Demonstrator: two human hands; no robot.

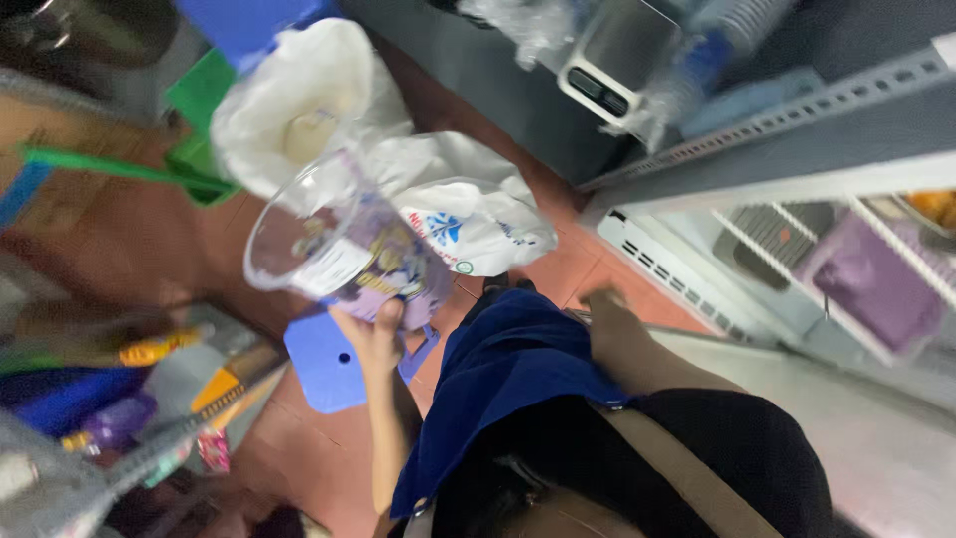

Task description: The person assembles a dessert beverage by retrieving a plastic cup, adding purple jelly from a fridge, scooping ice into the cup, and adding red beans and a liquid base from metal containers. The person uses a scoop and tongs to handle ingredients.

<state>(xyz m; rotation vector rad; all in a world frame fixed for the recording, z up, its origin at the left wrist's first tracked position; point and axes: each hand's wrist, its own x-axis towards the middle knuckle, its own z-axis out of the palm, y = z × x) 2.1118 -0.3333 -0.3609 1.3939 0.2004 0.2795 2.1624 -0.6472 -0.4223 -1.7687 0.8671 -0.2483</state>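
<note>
Gripping a clear plastic cup with purple print, the left hand curled about its base; white sacks lay just beyond, a blue stool beneath; the right hand, blurred, seemingly rested empty.

Clear glossy plastic cup, white crinkly plastic bags, matt blue plastic stool.

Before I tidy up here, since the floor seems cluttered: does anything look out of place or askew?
Two white plastic bags sit slumped on the red tiled floor, one gaping open. The left hand holds a clear plastic cup tipped on its side. Motion blur hides whether anything has spilled.
</note>
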